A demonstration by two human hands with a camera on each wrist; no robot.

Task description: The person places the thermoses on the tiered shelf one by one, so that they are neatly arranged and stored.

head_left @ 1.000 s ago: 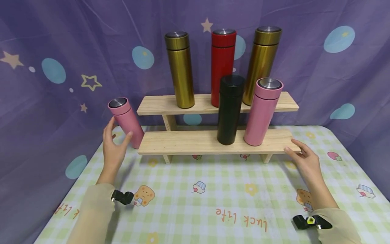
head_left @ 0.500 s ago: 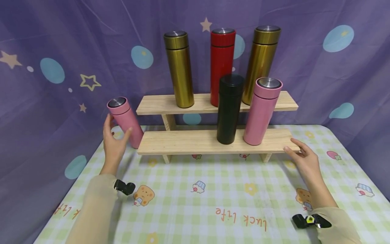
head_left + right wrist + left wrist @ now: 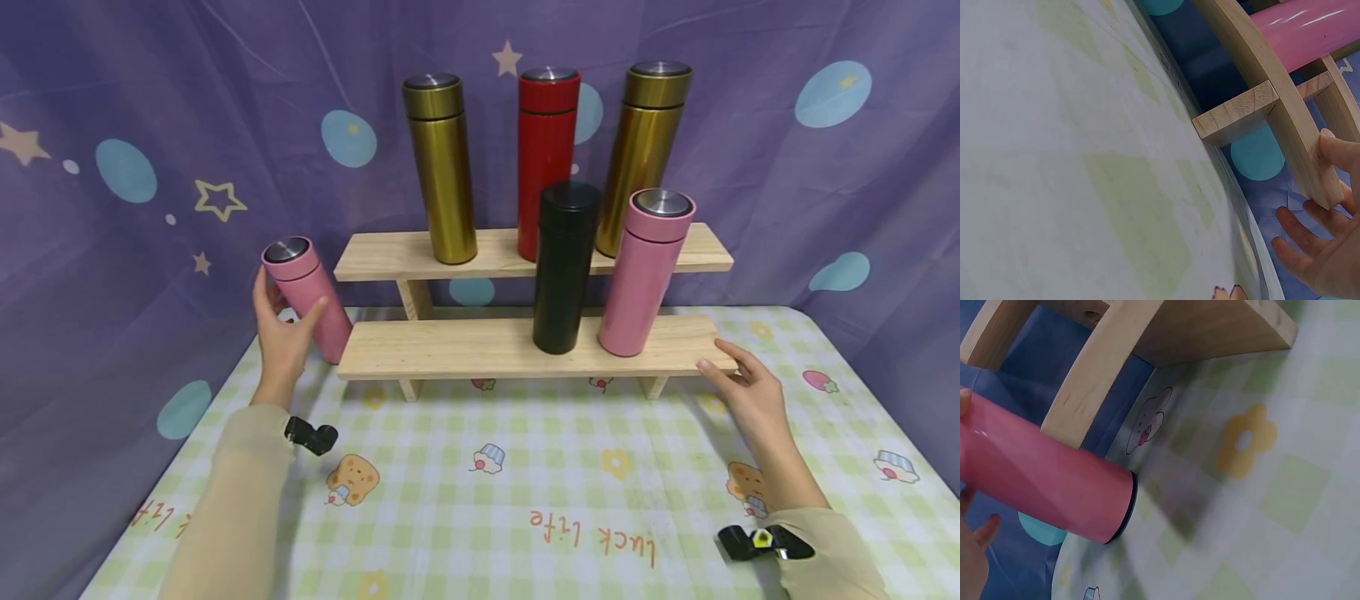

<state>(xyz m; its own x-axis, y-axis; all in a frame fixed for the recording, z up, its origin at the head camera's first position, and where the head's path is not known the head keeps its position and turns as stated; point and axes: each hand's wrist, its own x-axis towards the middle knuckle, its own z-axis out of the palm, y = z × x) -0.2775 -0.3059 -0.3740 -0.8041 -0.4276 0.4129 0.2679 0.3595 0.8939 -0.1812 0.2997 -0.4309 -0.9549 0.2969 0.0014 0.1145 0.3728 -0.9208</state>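
My left hand point(image 3: 283, 337) reaches round a pink thermos point(image 3: 306, 292) with a steel-topped lid, left of the two-tier wooden shelf point(image 3: 450, 348). The thumb lies across its near side, and the fingers are partly hidden behind it. In the left wrist view, the base of the pink thermos point(image 3: 1079, 481) is close by the tablecloth, next to the shelf's end. My right hand point(image 3: 756, 396) holds the lower board's right end between thumb and fingers. On that board stand a black thermos point(image 3: 566, 275) and another pink thermos point(image 3: 647, 279).
A red thermos point(image 3: 546, 158) stands on the upper board between two gold ones, the left gold thermos point(image 3: 444, 179) and the right gold thermos point(image 3: 648, 150). Beneath the shelf is a green checked tablecloth point(image 3: 442, 508). A purple curtain point(image 3: 247, 100) hangs behind.
My left hand has slid up and forward along the pink thermos, its fingers now further behind it. The right hand stays at the board's end.
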